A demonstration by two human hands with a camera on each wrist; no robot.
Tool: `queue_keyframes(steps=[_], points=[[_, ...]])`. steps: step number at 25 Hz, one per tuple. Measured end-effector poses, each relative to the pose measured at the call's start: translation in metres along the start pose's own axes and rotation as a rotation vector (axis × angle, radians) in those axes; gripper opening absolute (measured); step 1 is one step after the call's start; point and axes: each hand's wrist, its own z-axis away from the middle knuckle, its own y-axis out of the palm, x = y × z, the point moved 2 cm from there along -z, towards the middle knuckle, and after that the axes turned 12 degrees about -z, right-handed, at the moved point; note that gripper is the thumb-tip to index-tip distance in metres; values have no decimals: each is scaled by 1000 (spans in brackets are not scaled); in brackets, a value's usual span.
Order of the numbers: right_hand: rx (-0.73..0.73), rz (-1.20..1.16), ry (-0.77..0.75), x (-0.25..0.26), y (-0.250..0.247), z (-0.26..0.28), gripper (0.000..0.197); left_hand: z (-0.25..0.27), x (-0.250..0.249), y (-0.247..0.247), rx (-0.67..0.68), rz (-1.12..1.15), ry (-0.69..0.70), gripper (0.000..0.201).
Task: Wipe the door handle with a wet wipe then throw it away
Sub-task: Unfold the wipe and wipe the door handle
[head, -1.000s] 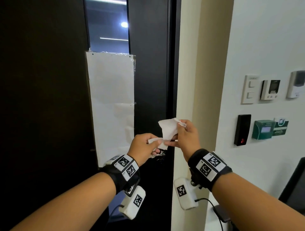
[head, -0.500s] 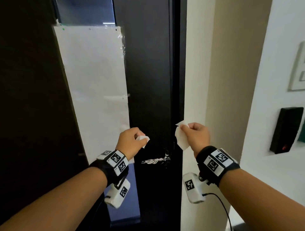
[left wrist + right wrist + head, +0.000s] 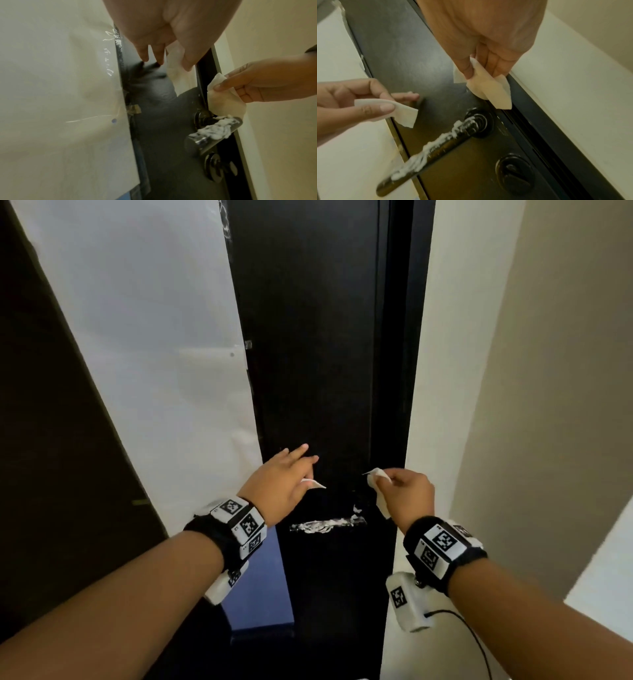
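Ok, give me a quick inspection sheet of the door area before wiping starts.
Surface: black door, white sheet taped on.
Job's things: door handle smeared with white foam, unwiped; wet wipe above it, apart.
Clutter: torn white piece.
Hands: right hand pinches the wipe; left hand pinches the torn piece.
Cables: black lead from the right wrist camera.
Surroundings: keyhole below the handle, beige wall.
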Motion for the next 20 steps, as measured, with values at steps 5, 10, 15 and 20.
queue_keyframes(steps=[5, 10, 15, 20], points=[[14, 57, -60, -29, 23, 7, 14, -6, 21, 14, 27, -248, 226, 12], [64, 144, -167, -42, 42, 31, 23, -10, 29, 19, 47, -224, 287, 10], [243, 329, -233, -45, 47, 45, 38, -10, 26, 17, 34, -226, 295, 9], [336, 450, -209, -51, 38, 45, 42, -11, 26, 18, 13, -244, 308, 10]])
